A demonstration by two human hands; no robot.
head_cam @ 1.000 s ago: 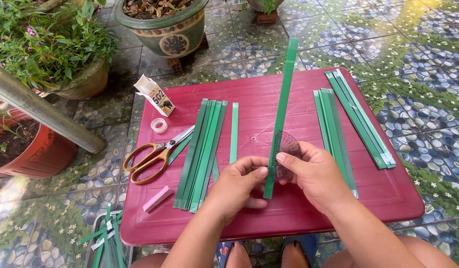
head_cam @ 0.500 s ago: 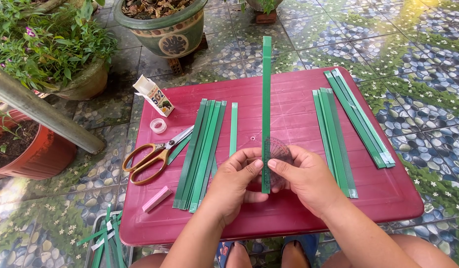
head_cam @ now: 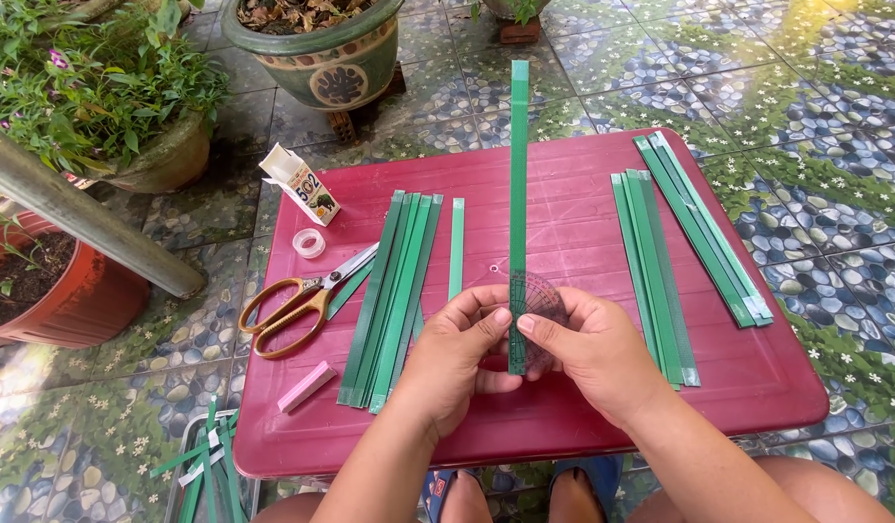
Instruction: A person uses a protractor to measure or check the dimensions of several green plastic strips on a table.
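Held: long green paper strip (head_cam: 518, 194), upright, pinched by left hand (head_cam: 457, 353) and right hand (head_cam: 588, 349).
Waiting: flat green strip bundles (head_cam: 394, 291) on red plastic table (head_cam: 564, 426).

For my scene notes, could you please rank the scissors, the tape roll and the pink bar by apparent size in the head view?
1. scissors, clearly largest
2. pink bar
3. tape roll, smallest

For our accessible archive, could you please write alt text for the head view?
Two hands, left and right, pinch one long green strip upright over a red table. Strip piles, scissors and tape lie around.
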